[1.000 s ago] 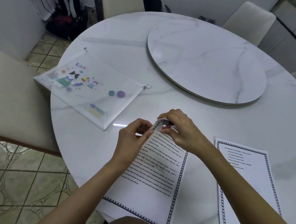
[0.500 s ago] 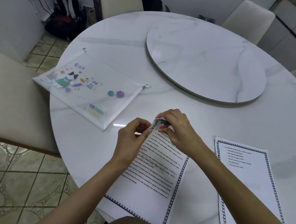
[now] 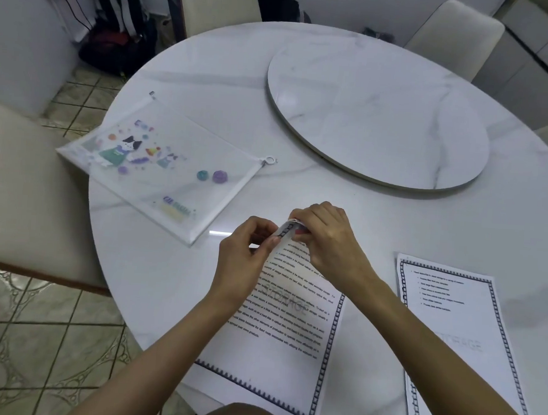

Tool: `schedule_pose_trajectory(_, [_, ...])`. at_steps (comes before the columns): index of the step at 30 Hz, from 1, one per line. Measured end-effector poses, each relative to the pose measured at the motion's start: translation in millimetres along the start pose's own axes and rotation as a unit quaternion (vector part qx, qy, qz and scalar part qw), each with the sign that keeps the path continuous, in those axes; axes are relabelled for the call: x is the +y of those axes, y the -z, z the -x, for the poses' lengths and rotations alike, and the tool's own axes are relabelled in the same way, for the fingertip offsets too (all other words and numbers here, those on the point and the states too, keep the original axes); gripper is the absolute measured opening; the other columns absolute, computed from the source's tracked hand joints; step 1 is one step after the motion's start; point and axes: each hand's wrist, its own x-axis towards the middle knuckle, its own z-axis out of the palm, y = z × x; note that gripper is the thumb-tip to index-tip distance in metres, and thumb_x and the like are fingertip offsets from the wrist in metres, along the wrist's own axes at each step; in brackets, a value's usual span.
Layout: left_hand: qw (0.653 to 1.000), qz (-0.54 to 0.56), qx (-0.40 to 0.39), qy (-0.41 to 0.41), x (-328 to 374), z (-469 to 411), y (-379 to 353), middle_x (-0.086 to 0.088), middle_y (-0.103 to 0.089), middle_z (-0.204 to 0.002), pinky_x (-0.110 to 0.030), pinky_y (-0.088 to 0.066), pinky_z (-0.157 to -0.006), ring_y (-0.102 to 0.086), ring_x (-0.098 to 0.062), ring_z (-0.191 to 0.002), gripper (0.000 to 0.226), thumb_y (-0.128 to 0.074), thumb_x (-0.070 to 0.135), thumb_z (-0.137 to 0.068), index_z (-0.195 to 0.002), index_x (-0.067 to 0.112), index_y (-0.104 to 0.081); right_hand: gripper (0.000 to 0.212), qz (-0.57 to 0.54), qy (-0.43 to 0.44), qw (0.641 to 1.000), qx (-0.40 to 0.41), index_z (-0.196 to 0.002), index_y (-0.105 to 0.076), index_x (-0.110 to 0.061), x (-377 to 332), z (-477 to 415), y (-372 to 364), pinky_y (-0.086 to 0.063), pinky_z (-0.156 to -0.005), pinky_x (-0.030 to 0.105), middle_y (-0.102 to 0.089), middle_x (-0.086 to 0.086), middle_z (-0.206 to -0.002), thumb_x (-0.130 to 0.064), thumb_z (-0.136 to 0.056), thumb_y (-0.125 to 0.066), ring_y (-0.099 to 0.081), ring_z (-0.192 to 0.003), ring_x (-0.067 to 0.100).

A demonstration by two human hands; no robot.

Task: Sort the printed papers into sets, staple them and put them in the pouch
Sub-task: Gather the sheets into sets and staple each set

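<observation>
A printed paper set (image 3: pixel 291 330) with a dark patterned border lies at the near table edge. Its top left corner is lifted and curled between my hands. My left hand (image 3: pixel 247 254) pinches that corner from the left. My right hand (image 3: pixel 325 239) is curled over a small red and white stapler (image 3: pixel 297 229) at the same corner; most of the stapler is hidden under my fingers. A second bordered paper set (image 3: pixel 451 330) lies flat to the right. The clear pouch (image 3: pixel 159 168) with cartoon prints lies at the table's left edge.
The round white marble table (image 3: pixel 209 84) carries a large turntable disc (image 3: pixel 377 117) at its middle. Cream chairs stand at the left (image 3: pixel 20 191), far side (image 3: pixel 221 5) and far right (image 3: pixel 453 29). Dark bags (image 3: pixel 115 47) sit on the tiled floor.
The paper's top corner has curled up a little more between my hands. Both hands have stayed almost in the same place.
</observation>
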Motion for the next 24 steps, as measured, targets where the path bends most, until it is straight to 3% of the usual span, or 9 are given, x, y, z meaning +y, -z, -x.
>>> schedule_pose_trajectory(4, [1.0,-0.004,-0.007,0.002,1,-4,-1,0.014,-0.062,-0.083,-0.007,-0.047,-0.065,-0.061,-0.002,-0.08,0.016,-0.062,0.016,-0.086,-0.083,0.03,-0.055,0.028,-0.03,-0.007,0.998,-0.052,-0.099,-0.063,-0.007,7,-4,7,-0.024,-0.082,0.018,-0.065,0.006,-0.09,-0.019,-0.08,-0.046,-0.045,-0.088,0.011])
schedule_pose_trajectory(9, [1.0,0.003,0.007,0.021,-6,-6,-3,0.01,-0.063,-0.082,-0.006,-0.047,-0.063,-0.061,-0.005,-0.079,0.008,-0.062,0.016,-0.086,-0.086,0.022,-0.058,0.035,-0.084,-0.059,0.991,-0.09,-0.112,-0.058,-0.004,10,2,5,-0.024,-0.086,0.017,-0.061,0.009,-0.104,-0.013,-0.078,-0.058,-0.044,-0.097,0.012])
schedule_pose_trajectory(14, [0.997,-0.017,0.01,0.073,-26,-10,0,0.007,-0.065,-0.089,-0.006,-0.046,-0.06,-0.062,-0.008,-0.082,0.008,-0.061,0.021,-0.088,-0.095,0.018,-0.061,0.037,-0.136,-0.151,0.978,-0.046,-0.117,-0.055,-0.008,19,19,8,-0.039,-0.095,0.034,-0.052,-0.002,-0.104,-0.007,-0.082,-0.066,-0.056,-0.097,0.02])
schedule_pose_trajectory(17, [0.992,-0.058,-0.001,0.11,-42,-12,4,0.011,-0.063,-0.088,-0.005,-0.045,-0.059,-0.061,-0.005,-0.079,0.017,-0.058,0.023,-0.09,-0.106,0.018,-0.061,0.036,-0.151,-0.225,0.962,-0.012,-0.117,-0.054,-0.009,30,37,5,-0.045,-0.094,0.037,-0.049,-0.005,-0.103,-0.007,-0.083,-0.066,-0.057,-0.098,0.023])
schedule_pose_trajectory(20, [0.988,-0.096,-0.004,0.124,-51,-8,6,0.014,-0.056,-0.086,0.0,-0.04,-0.056,-0.053,0.003,-0.073,0.025,-0.056,0.017,-0.091,-0.116,0.014,-0.056,0.037,-0.163,-0.295,0.941,0.022,-0.117,-0.054,-0.007,37,58,0,-0.046,-0.093,0.024,-0.048,0.0,-0.105,-0.003,-0.082,-0.065,-0.058,-0.094,0.021])
schedule_pose_trajectory(22, [0.985,-0.11,-0.007,0.132,-57,-3,6,0.015,-0.054,-0.087,0.002,-0.038,-0.057,-0.049,0.008,-0.074,0.028,-0.055,0.013,-0.091,-0.12,0.011,-0.054,0.038,-0.146,-0.341,0.928,0.041,-0.117,-0.055,-0.003,42,72,-2,-0.037,-0.086,0.001,-0.045,0.004,-0.109,-0.001,-0.081,-0.066,-0.053,-0.092,0.015])
schedule_pose_trajectory(24, [0.983,-0.115,-0.007,0.143,-62,3,6,0.017,-0.053,-0.086,0.005,-0.036,-0.056,-0.047,0.011,-0.074,0.027,-0.054,0.012,-0.092,-0.119,0.01,-0.054,0.039,-0.121,-0.391,0.911,0.056,-0.118,-0.056,-0.001,48,88,-6,-0.027,-0.08,-0.007,-0.045,0.012,-0.114,-0.001,-0.08,-0.067,-0.047,-0.098,0.016])
